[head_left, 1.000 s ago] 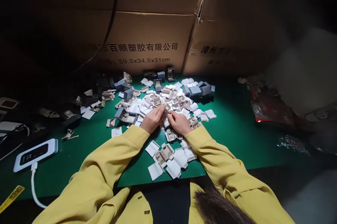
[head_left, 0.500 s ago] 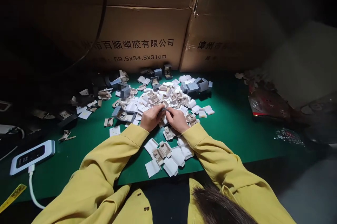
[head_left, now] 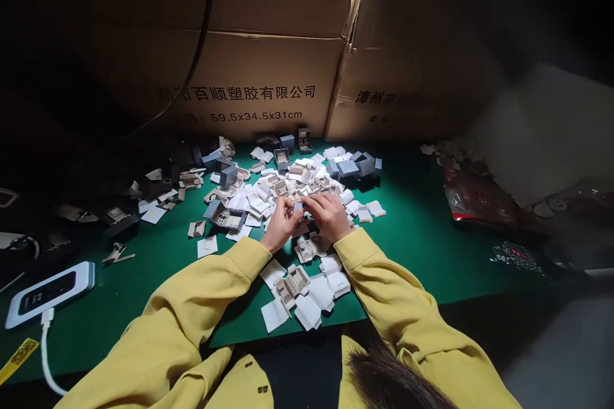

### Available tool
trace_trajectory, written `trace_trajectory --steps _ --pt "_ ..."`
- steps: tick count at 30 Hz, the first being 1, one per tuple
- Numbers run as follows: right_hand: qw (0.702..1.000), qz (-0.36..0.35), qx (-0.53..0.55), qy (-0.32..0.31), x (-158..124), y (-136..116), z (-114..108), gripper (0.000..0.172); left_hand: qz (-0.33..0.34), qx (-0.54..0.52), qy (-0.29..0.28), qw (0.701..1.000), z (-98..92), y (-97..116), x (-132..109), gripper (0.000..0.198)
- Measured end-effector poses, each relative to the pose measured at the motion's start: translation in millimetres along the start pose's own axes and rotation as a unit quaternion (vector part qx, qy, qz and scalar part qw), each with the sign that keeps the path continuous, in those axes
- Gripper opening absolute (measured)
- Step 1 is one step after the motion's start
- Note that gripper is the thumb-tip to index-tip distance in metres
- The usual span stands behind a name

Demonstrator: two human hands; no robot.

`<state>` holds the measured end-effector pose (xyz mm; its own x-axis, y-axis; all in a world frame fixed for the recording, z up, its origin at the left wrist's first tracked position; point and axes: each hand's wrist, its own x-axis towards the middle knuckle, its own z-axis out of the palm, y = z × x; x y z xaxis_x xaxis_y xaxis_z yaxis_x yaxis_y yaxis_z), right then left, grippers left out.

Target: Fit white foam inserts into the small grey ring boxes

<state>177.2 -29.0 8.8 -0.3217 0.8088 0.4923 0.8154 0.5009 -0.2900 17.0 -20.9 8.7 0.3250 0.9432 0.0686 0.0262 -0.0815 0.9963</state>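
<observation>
My left hand (head_left: 282, 224) is closed on a small blue-grey box (head_left: 298, 207), held just above the pile of paper pieces. My right hand (head_left: 328, 213) bends over the same box from the other side, its fingertips at the top edge; its thumb is mostly hidden. Around both hands lie folded white paper pieces (head_left: 259, 199) and grey-brown card inserts (head_left: 293, 282). An open blue-grey box (head_left: 225, 216) with a pale lining rests left of my left hand.
More blue-grey boxes (head_left: 348, 169) stand behind the pile on the green table (head_left: 412, 255). Large cardboard cartons (head_left: 249, 76) form a wall at the back. A white device (head_left: 50, 294) with a cable lies at left, a red plastic bag (head_left: 474, 194) at right.
The small box has turned so its blue-grey face shows between my hands. My right fingers have lifted and stretched over it. The whole view has shifted slightly.
</observation>
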Motion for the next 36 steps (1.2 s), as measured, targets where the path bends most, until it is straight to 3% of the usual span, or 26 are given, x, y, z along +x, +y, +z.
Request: trace_trajectory --steps 3,5,7,10,14,16,20,21,26,31,36 --pt "0.999 -0.015 -0.014 0.027 -1.9 -0.8 0.5 0.028 -0.120 -0.114 -0.047 0.985 1.1 -2.1 0.7 0.035" --pt "0.995 0.025 -0.017 0.091 -3.3 -6.8 2.3 0.024 -0.142 -0.155 -0.062 0.976 0.8 -4.3 1.5 0.040" --pt "0.985 0.088 0.004 0.149 -3.9 -15.7 3.4 0.021 -0.105 -0.175 -0.055 0.977 0.5 -6.8 1.9 0.056" --pt "0.967 0.157 0.107 0.173 -3.1 -27.5 2.1 0.015 -0.006 -0.147 -0.043 0.988 0.0 -11.0 2.2 0.078" --pt "0.917 0.257 0.210 0.223 -1.4 -29.5 -0.7 0.019 0.099 -0.035 -0.007 0.994 -1.1 -15.7 2.6 0.078" --pt "0.883 0.310 0.307 0.174 -1.4 -27.3 0.5 0.020 0.148 0.006 0.014 0.989 -1.4 -17.1 1.4 0.076" --pt "0.749 0.358 0.551 -0.083 -2.8 -26.8 6.1 0.027 0.237 0.077 -0.010 0.968 -1.9 -19.9 -4.0 0.068" --pt "0.730 0.358 0.573 -0.106 -3.1 -27.4 6.8 0.028 0.247 0.094 -0.019 0.964 -2.4 -20.8 -5.1 0.066" --pt "0.669 0.387 0.629 -0.087 -2.2 -26.8 1.5 0.030 0.310 0.180 -0.065 0.931 -7.1 -22.6 -4.4 0.065" --pt "0.656 0.381 0.645 -0.090 -2.0 -24.8 -5.2 0.030 0.377 0.248 -0.135 0.882 -9.4 -19.5 0.2 0.072" --pt "0.666 0.371 0.641 -0.087 -3.5 -24.3 -9.6 0.025 0.384 0.244 -0.167 0.875 -9.9 -19.1 0.6 0.072"
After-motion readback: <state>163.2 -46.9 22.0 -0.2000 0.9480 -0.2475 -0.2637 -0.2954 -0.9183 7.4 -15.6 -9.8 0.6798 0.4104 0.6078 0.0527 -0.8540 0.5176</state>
